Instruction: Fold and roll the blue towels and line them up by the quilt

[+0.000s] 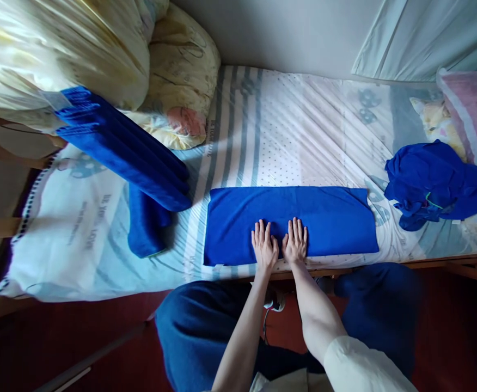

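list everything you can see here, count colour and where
flat towel: one, blue, folded long, near bed edge, centre
towel stack: about three, blue, left, against the duvet
lone towel: one, blue, under the stack's near end
crumpled cloth: one heap, blue, right
duvet: one, yellow, far left
pink pillow: one, far right
sheet: one, white with grey stripes, covers the bed
left hand: one, flat on the flat towel, fingers spread
right hand: one, flat beside it, on the same towel
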A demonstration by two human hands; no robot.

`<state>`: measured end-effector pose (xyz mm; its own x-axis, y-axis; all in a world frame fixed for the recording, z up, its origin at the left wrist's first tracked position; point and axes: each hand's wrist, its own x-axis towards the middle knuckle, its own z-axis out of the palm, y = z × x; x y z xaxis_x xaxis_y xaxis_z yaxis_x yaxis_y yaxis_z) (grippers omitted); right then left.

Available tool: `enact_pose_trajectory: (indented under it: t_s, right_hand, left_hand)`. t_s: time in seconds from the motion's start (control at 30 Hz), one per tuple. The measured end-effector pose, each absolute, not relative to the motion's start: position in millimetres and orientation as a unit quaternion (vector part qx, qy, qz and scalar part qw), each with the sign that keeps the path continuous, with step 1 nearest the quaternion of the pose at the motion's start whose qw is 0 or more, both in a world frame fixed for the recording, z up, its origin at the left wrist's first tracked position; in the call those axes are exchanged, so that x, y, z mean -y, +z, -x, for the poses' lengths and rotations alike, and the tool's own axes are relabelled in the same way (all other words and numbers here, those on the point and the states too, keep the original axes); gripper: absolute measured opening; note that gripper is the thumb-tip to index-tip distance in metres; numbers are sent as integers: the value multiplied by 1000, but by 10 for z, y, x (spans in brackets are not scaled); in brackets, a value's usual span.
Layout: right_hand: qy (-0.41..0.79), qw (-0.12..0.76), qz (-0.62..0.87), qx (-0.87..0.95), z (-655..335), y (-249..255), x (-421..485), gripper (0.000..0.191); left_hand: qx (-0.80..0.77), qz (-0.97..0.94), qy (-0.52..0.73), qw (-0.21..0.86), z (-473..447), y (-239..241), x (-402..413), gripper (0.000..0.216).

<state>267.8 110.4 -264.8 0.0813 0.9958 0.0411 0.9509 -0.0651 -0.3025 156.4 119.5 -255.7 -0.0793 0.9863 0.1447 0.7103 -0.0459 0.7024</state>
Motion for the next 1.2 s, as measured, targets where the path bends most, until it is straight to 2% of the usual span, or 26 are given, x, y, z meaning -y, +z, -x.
enact_pose_trajectory:
  t_s: [0.17,0.3,0.43,0.87,0.97,1.07,1.2]
  right_hand:
    - [110,129,724,669,-2722,-2809,-1109,58]
    - [108,156,724,663,-2704,-2799,-1102,58]
    - [89,181,717,667,-2682,-2679,-1097,58]
    - [77,179,716,671,-2674,-2609,-1114,61]
    - [75,182,716,670,-2677,-2621,-1115,62]
    - [71,186,714,672,-2682,-2631,-1112,61]
    - [78,193,712,671,-2694,-2652,-1106,60]
  left_hand:
    - [-545,-669,358,355,-2007,-2514,-1270,55]
    - [-572,-606,375,407,-1947,-2585,-1381,54]
    - [-584,-604,383,384,-1500,-2606,-1413,52]
    - [-772,-487,369,177,243,-2471,-1418,40]
    - [-777,-504,357,118,208,-2419,-1444,37]
    - [-729,-599,321,80,-221,-2330,-1455,42]
    - [-581,-756,250,169,-1119,-2294,-1549,50]
